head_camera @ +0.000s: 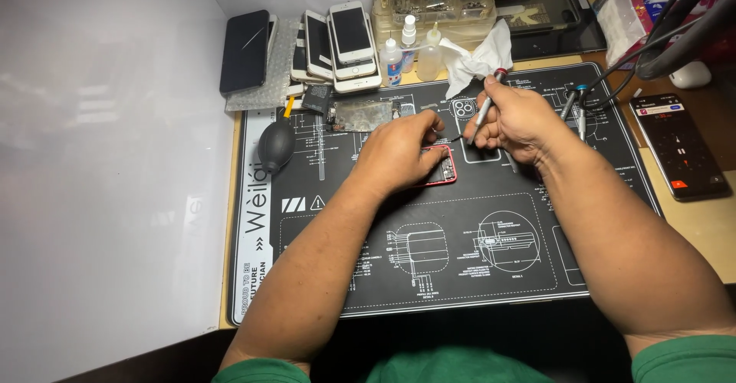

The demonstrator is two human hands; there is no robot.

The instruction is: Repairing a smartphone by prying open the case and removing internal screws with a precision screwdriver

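A red-framed opened phone [443,170] lies on the black work mat [460,276], mostly covered by my left hand [399,153], which presses down on it. My right hand [517,118] grips a thin screwdriver [484,105] with a red-ringed cap, its tip angled down toward the phone's upper right corner. A small camera module part [464,109] and a metal shield plate [360,113] lie on the mat just beyond the phone.
A black rubber air blower [276,144] sits at the mat's left. Stacked phones [341,46], small dropper bottles [410,49] and a crumpled tissue [477,57] line the back. Tweezers [575,107] lie at right, beside a lit phone [681,147]. A white wall stands left.
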